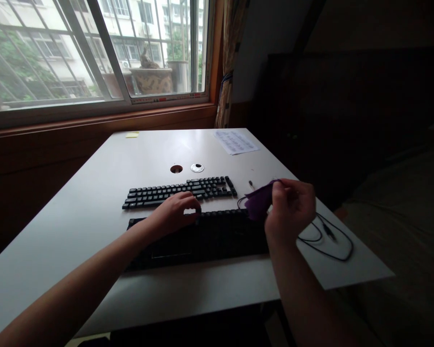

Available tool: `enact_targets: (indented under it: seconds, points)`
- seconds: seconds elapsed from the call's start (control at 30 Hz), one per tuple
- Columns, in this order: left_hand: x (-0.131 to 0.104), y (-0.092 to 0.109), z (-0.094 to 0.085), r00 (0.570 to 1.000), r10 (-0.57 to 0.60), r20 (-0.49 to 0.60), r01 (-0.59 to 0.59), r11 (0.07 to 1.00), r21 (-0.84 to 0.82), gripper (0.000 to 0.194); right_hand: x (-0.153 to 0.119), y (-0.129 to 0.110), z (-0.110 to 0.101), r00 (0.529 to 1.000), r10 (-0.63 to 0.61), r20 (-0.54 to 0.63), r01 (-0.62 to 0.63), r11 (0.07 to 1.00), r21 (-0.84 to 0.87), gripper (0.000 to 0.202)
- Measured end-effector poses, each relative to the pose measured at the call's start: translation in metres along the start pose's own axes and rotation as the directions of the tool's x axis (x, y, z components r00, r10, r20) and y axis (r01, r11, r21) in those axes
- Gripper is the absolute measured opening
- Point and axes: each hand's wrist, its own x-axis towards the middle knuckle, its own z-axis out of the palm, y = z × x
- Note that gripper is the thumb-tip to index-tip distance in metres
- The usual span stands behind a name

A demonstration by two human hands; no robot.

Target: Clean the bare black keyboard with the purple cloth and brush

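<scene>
A black keyboard (217,241) lies near the front of the white table, mostly bare of keys, with a row of keys along its far edge. My left hand (177,210) is over that far edge, thumb and fingers pinched on a small black keycap (198,211). Beyond it, several black keycaps (159,193) are laid out in rows like a keyboard's layout. My right hand (292,205) is raised above the keyboard's right end, fingers closed on a purple cloth (258,201) that hangs to the left.
A black cable (342,259) loops on the table (58,226) at the right. A small dark object (250,183) lies behind the cloth. Farther back are a cable hole (176,169), a round silver cover (197,167), printed paper (237,141) and a yellow note (132,135).
</scene>
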Motion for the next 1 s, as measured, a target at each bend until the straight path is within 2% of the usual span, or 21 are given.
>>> enact_targets:
  seconds: [0.1, 0.2, 0.27, 0.33, 0.43, 0.5, 0.6, 0.67, 0.8, 1.0]
  points:
    - [-0.008, 0.010, 0.012, 0.999, -0.008, 0.031, 0.007, 0.999, 0.031, 0.010, 0.016, 0.012, -0.011, 0.982, -0.105, 0.158, 0.124, 0.986, -0.114, 0.008]
    - [-0.011, 0.013, 0.021, 0.999, -0.013, 0.041, 0.009, 0.995, 0.095, 0.013, 0.025, 0.030, -0.022, 0.893, -0.176, 0.414, 0.261, 0.952, -0.161, 0.005]
    - [-0.013, 0.012, 0.026, 0.999, -0.016, 0.030, 0.013, 0.993, 0.114, 0.014, 0.025, 0.042, -0.027, 0.830, -0.172, 0.530, 0.301, 0.939, -0.167, 0.010]
    - [-0.015, 0.012, 0.030, 1.000, -0.023, 0.006, 0.022, 0.994, 0.109, 0.014, 0.020, 0.049, -0.030, 0.790, -0.191, 0.583, 0.351, 0.920, -0.175, 0.016]
    - [-0.018, 0.011, 0.034, 0.999, -0.045, -0.021, 0.046, 0.995, 0.083, 0.013, 0.004, 0.048, -0.030, 0.762, -0.271, 0.588, 0.439, 0.883, -0.163, 0.018]
    - [-0.020, 0.011, 0.035, 0.998, -0.058, -0.027, 0.060, 0.995, 0.079, 0.013, -0.009, 0.041, -0.025, 0.701, -0.313, 0.641, 0.461, 0.884, -0.073, 0.017]
    - [-0.025, 0.010, 0.036, 0.998, -0.059, -0.034, 0.061, 0.995, 0.083, 0.016, -0.027, 0.027, -0.013, 0.518, -0.367, 0.773, 0.435, 0.891, 0.131, 0.016]
    - [-0.027, 0.010, 0.036, 0.997, -0.059, -0.048, 0.062, 0.995, 0.076, 0.018, -0.035, 0.022, -0.003, 0.438, -0.380, 0.814, 0.389, 0.897, 0.209, 0.013]
    - [-0.029, 0.009, 0.037, 0.996, -0.074, -0.058, 0.077, 0.995, 0.056, 0.018, -0.043, 0.021, 0.015, 0.351, -0.346, 0.870, 0.254, 0.930, 0.267, 0.006]
    - [-0.030, 0.007, 0.038, 0.995, -0.082, -0.060, 0.084, 0.996, 0.032, 0.017, -0.049, 0.024, 0.023, 0.286, -0.312, 0.906, 0.151, 0.948, 0.279, 0.011]
